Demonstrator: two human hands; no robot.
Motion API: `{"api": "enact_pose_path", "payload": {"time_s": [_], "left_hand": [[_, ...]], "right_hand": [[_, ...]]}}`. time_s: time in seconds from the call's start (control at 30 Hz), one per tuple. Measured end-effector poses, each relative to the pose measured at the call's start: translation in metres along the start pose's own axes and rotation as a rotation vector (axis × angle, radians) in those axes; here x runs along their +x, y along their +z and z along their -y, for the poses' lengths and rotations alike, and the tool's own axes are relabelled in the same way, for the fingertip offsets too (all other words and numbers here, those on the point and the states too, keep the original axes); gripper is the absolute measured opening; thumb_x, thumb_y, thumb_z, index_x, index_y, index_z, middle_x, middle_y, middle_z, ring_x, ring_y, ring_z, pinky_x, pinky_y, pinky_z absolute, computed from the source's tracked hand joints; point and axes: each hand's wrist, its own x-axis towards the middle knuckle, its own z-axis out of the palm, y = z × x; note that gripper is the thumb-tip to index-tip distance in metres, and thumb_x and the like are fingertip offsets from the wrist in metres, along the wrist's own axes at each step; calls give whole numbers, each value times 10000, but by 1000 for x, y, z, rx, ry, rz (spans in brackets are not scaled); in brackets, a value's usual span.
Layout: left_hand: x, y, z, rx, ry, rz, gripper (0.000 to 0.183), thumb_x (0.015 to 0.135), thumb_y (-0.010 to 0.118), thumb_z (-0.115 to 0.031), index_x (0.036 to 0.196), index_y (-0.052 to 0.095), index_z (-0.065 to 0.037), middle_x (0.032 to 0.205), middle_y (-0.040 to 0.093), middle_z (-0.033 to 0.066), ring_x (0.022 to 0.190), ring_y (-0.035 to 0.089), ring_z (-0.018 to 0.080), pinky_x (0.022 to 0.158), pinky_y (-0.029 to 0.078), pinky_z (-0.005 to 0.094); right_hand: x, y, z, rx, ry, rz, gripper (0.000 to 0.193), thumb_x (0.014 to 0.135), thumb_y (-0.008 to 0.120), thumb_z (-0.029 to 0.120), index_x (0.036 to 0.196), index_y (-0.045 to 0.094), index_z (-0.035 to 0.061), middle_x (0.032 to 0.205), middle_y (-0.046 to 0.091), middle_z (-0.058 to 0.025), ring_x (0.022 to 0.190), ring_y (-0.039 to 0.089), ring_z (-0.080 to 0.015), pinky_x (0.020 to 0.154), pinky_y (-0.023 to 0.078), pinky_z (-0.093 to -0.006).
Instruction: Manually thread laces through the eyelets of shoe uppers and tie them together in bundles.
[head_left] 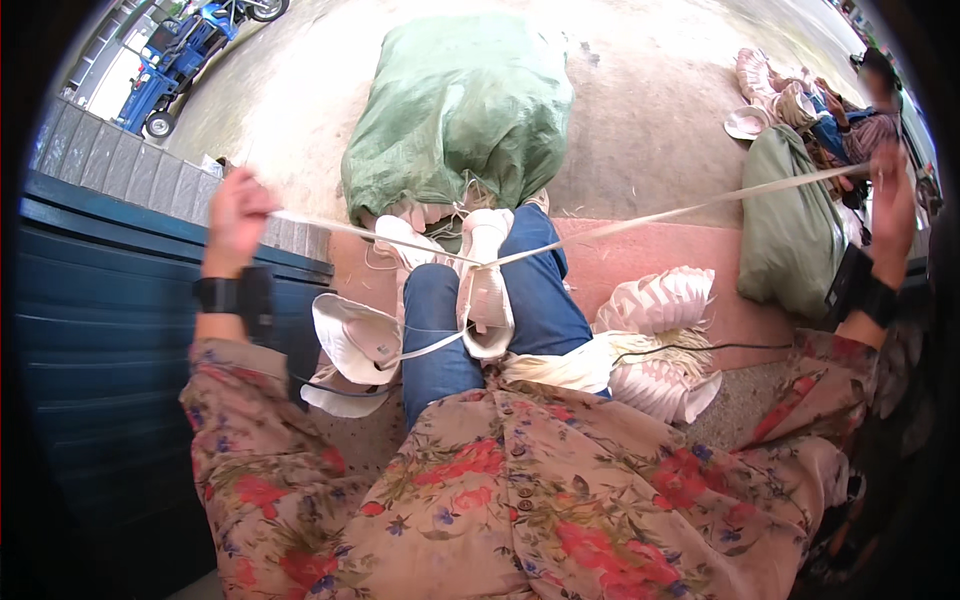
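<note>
A white shoe (487, 305) rests between my jeans-clad knees, its toe pointing away from me. From it a long, flat, pale shoelace (670, 208) stretches out tight to both sides. My left hand (238, 215), raised at the left and blurred, is closed on one end of the lace. Far out to the right, my right hand (888, 205) is raised, closed on the other end. Another stretch of lace loops loosely beside the shoe at my left thigh. A second white shoe (405, 243) lies just beyond my left knee.
A bulging green sack (460, 110) stands ahead. White shoe uppers (355, 340) lie at my left, and stacked ones (655, 300) at my right. Pale laces (565, 368) bunch on my right thigh. Another green sack (790, 220) and a seated person (870, 130) are at the right.
</note>
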Motion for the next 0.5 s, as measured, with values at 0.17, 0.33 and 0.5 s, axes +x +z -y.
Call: {"api": "enact_pose_path", "payload": {"time_s": [0.17, 0.33, 0.5], "left_hand": [[-30, -159, -43, -21, 115, -536, 308, 865, 465, -138, 583, 344, -148, 464, 251, -49, 374, 247, 76, 381, 226, 237], [-35, -46, 92, 451, -115, -400, 183, 821, 513, -171, 650, 449, -164, 481, 318, -61, 378, 337, 66, 330, 277, 224], [-59, 58, 236, 1417, 43, 212, 385, 651, 694, -382, 816, 593, -49, 768, 616, 150, 731, 603, 286, 640, 462, 373]], "right_hand": [[-28, -148, -152, -200, 261, -28, 62, 840, 560, 125, 861, 575, 69, 734, 562, -7, 650, 513, -68, 566, 405, -196], [-202, 7, -210, -405, 465, 586, 212, 770, 461, 42, 944, 582, 40, 842, 598, -54, 648, 519, -99, 584, 450, -235], [-338, 108, -268, -581, 428, 1119, 159, 823, 517, 161, 870, 568, 18, 725, 588, -144, 661, 579, -244, 611, 457, -366]]}}
